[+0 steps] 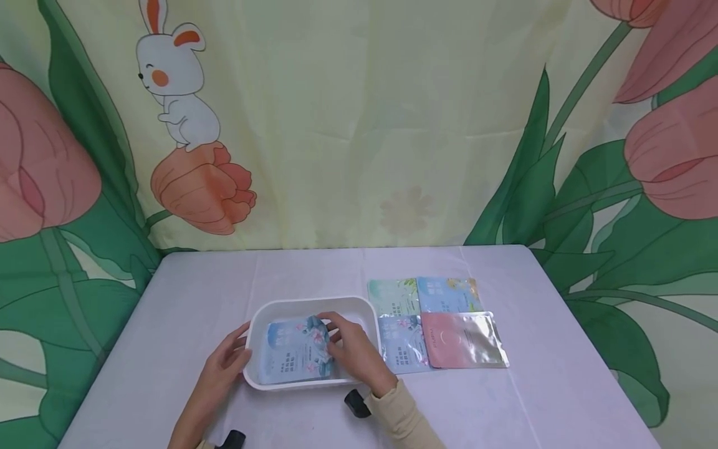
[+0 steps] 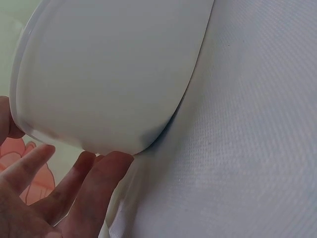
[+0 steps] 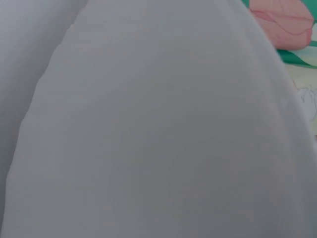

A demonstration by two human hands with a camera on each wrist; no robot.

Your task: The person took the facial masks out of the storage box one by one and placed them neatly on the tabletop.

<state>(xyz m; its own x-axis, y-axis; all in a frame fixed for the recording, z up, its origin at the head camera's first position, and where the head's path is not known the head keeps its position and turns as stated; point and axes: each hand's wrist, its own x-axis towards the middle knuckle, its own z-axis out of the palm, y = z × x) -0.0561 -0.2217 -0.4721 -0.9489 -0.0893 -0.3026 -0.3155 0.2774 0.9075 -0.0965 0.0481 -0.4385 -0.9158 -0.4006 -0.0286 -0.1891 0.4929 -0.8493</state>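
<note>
A white tray point(image 1: 370, 305) lies on the table, with a blue face mask sachet point(image 1: 288, 352) inside it. My right hand point(image 1: 359, 352) reaches over the tray's right side and pinches the sachet's right edge, which bends up a little. At the tray's left end, my left hand point(image 1: 221, 365) holds the rim with its fingers and thumb. In the left wrist view, the fingertips of the left hand point(image 2: 64, 193) touch the edge of the tray point(image 2: 114, 74). A blurred white surface point(image 3: 158, 124) fills most of the right wrist view, where the right hand is hidden.
Right of the tray lie a green sachet point(image 1: 392, 296), a light blue one with a yellowish corner point(image 1: 449, 294), another blue one point(image 1: 401, 343) and a pink-and-silver one point(image 1: 462, 340), partly overlapping. A white cloth point(image 1: 538, 386) covers the table; a printed curtain point(image 1: 359, 125) hangs behind.
</note>
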